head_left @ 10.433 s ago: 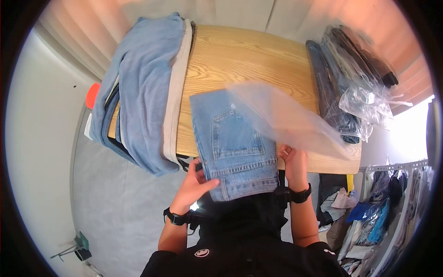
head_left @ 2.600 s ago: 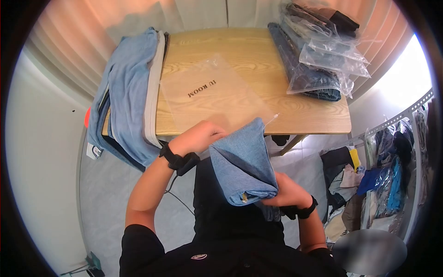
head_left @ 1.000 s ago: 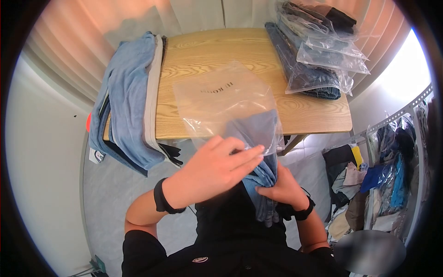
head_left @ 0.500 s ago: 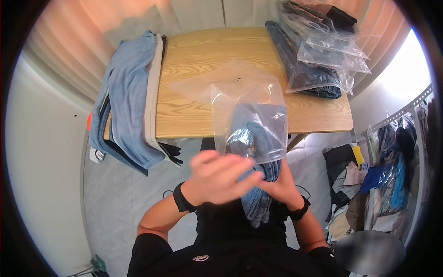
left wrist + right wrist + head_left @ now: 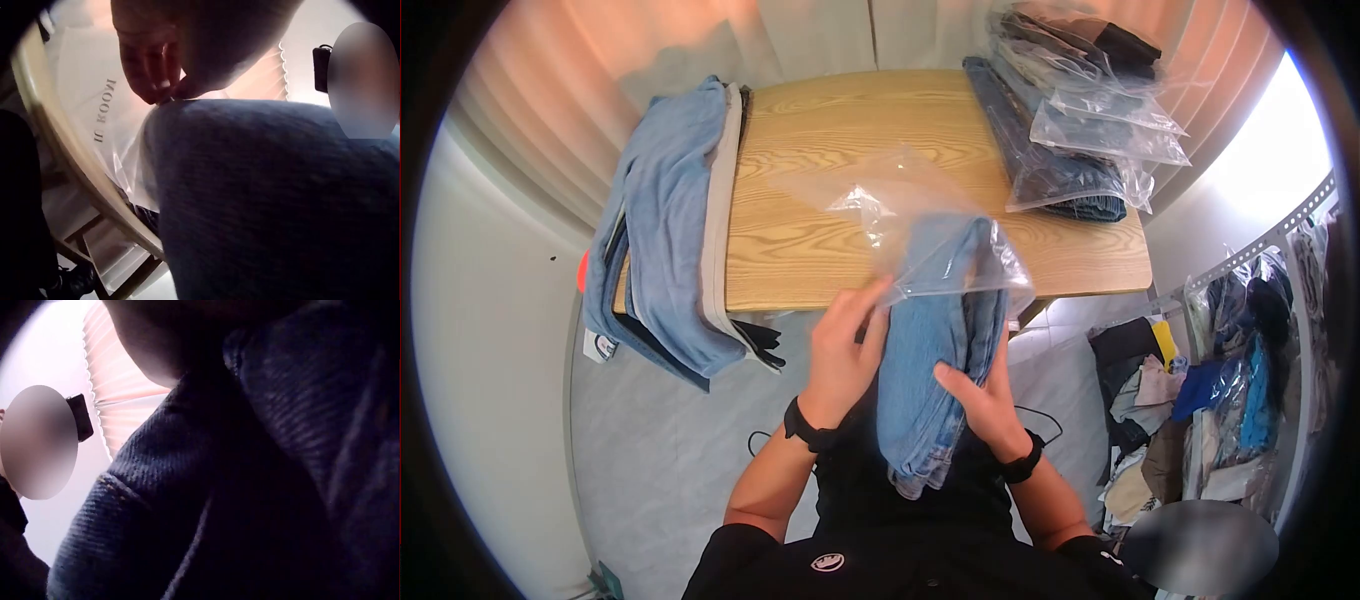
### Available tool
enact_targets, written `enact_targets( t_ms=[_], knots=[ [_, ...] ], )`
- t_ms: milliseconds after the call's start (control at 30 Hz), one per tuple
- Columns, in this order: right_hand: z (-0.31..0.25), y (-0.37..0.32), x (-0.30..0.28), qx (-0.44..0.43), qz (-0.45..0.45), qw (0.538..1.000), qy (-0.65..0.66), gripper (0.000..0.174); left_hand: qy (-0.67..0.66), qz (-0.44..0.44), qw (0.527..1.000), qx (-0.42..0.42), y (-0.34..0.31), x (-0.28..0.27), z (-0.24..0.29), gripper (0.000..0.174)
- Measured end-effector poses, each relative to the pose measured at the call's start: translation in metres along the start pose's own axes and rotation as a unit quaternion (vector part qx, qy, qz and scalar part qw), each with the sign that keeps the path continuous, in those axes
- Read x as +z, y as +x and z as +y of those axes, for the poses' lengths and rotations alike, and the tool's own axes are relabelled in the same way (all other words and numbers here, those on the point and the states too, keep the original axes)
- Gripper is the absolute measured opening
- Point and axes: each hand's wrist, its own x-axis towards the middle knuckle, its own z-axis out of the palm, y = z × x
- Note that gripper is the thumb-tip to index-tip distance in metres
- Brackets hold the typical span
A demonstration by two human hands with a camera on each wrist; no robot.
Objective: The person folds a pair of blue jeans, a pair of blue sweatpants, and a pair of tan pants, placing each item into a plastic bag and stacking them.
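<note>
Folded blue jeans (image 5: pixel 922 350) are held upright over the front edge of the table, their far end inside a clear plastic bag (image 5: pixel 880 205). The left hand (image 5: pixel 843 350) pinches the bag's mouth at the left side of the jeans; in the left wrist view its fingertips (image 5: pixel 164 94) meet at the bag's edge beside the denim (image 5: pixel 269 187). On the right side the right hand (image 5: pixel 990 400) grips the jeans, thumb on top, its other fingers hidden behind. Dark denim (image 5: pixel 144 462) fills most of the right wrist view.
Blue and light trousers (image 5: pixel 665 200) lie over the left part of the wooden table (image 5: pixel 800 130). Bagged garments (image 5: pixel 1065 150) are stacked at its right. More clothes (image 5: pixel 1145 390) and a perforated metal rack (image 5: pixel 1290 300) stand at the lower right.
The jeans, folded in the hands before, are now partly inside the bag, which lay flat on the table earlier. The left hand has moved from above the jeans to the bag's left edge.
</note>
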Motion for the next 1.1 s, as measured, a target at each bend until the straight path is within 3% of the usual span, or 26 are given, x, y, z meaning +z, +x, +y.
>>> enact_targets(
  t_ms=[67,167,233,300,367,467,667,800,833,1000,1100],
  knots=[
    [-0.003,0.009,0.004,-0.013,0.023,1.0,-0.017,0.092,-0.012,0.012,0.998,0.06,-0.003,0.005,-0.007,0.029],
    [-0.012,0.028,-0.006,-0.041,-0.052,0.951,-0.302,0.096,-0.12,0.021,0.982,-0.145,-0.008,0.009,-0.014,0.027],
    [-0.027,0.03,0.002,-0.048,-0.07,0.908,-0.411,0.097,-0.186,0.209,0.953,-0.113,0.0,0.021,-0.004,0.025],
    [-0.028,0.032,0.006,-0.083,-0.078,0.861,-0.495,0.098,-0.119,0.309,0.943,-0.043,0.014,0.02,-0.003,0.026],
    [-0.028,0.032,0.008,-0.038,-0.096,0.867,-0.488,0.097,0.079,0.315,0.944,0.052,0.019,0.005,-0.011,0.029],
    [-0.023,0.029,0.012,-0.018,-0.097,0.856,-0.507,0.098,0.162,0.159,0.963,0.144,0.015,-0.014,-0.021,0.03],
    [-0.002,0.032,0.009,-0.088,-0.077,0.864,-0.49,0.097,0.12,0.017,0.958,0.261,0.001,-0.016,0.013,0.041],
    [-0.006,0.038,0.017,-0.104,-0.033,0.843,-0.527,0.095,0.097,-0.007,0.958,0.271,-0.009,-0.015,0.02,0.032],
    [-0.008,0.038,0.018,-0.096,-0.038,0.843,-0.528,0.094,0.099,-0.028,0.959,0.264,-0.013,-0.015,0.018,0.037],
    [-0.007,0.033,0.026,-0.107,-0.081,0.845,-0.517,0.083,0.139,0.03,0.965,0.22,0.004,-0.014,0.036,0.043],
    [-0.001,0.033,0.03,-0.15,-0.108,0.807,-0.561,0.073,0.13,0.002,0.958,0.254,0.015,-0.014,0.036,0.042]
  ],
)
